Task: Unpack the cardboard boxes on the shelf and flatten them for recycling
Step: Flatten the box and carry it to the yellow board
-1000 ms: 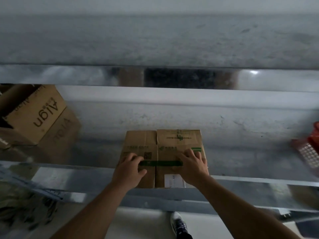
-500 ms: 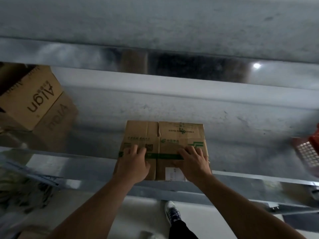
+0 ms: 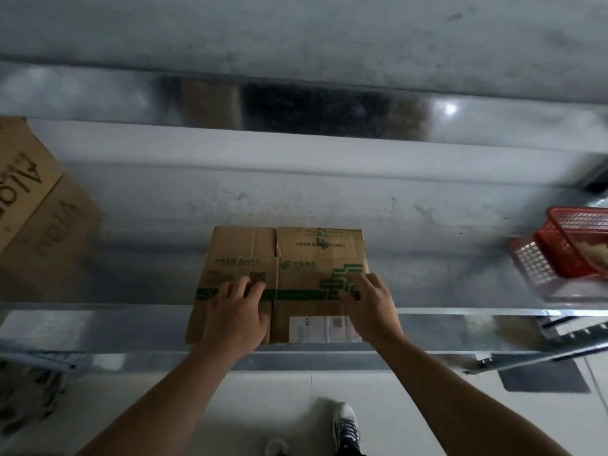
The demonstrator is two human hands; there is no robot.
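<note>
I am in what looks like a storeroom: a bare metal shelf (image 3: 460,312) runs along a rough grey wall (image 3: 296,31), carrying a printed cardboard box (image 3: 316,255) near me, a second box (image 3: 23,179) far left and a red plastic basket (image 3: 559,248) on the right.

Not much to read here. The side box (image 3: 23,185), way off left of the fingers of the left hand (image 3: 235,319), has big dark letters starting "Al", with the rest cut off. On the middle box (image 3: 296,248), the green print just past the fingertips is too blurry. Same for the white label (image 3: 316,329) beside the right hand (image 3: 370,307).
</note>
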